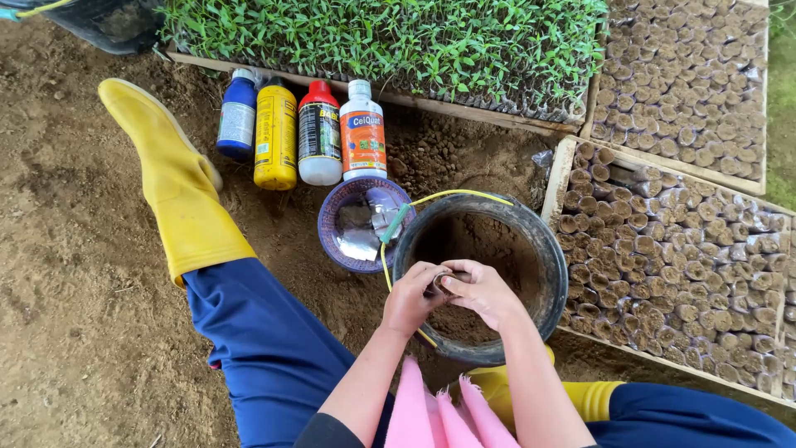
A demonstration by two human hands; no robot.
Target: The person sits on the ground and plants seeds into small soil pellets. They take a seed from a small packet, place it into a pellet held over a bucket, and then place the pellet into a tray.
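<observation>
Head view, looking straight down: the left hand (412,296) and the right hand (483,292) meet fingertip to fingertip over the near rim of a round black bucket (554,264) half full of brown soil. Between them they pinch a small, soil-coloured plastic seedling pouch (442,280), its open mouth turned up toward the camera; both hands are closed on it, thumbs on top. The pouch sits directly above the soil, with neither hand clearly nearer than the other (they share it evenly). A thin yellow cord handle (385,261) arcs off the bucket's left edge.

Just left of the bucket, touching its rim, a purple round plastic bowl (332,241) holds crumpled clear plastic. Beyond the bowl stand four bottles in a row: blue, yellow (275,137), red-capped black and white, and white with an orange label. To the right, wooden-framed beds (557,178) are packed with filled soil pouches. Green seedlings (398,33) fill the tray at top. A yellow rubber boot (178,187) and blue trouser leg stretch out left.
</observation>
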